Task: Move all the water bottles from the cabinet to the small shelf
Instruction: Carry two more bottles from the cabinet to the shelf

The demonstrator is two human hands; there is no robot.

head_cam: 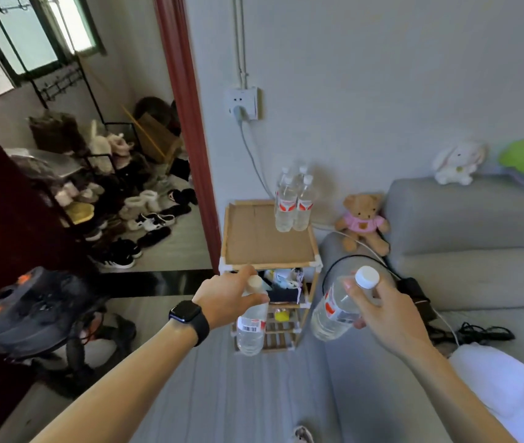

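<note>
**Two more bottles arrive at the small shelf**

Head view: we judge either bottle could knock over the standing bottles (292, 203) crowding the far corner of the small shelf (267, 244). Our left hand (225, 297) is wrapped around one bottle (251, 327) by its neck; our right hand (382, 314) is clamped on a tilted bottle (334, 308).

You find no words you can read here. The bottle in your left hand (227, 298) carries a white label with a barcode (249, 329), its digits too small to make out. The red-and-white labels (286, 206) on the bottles standing on the small shelf (267, 247) are blurred, with no legible brand.
</note>
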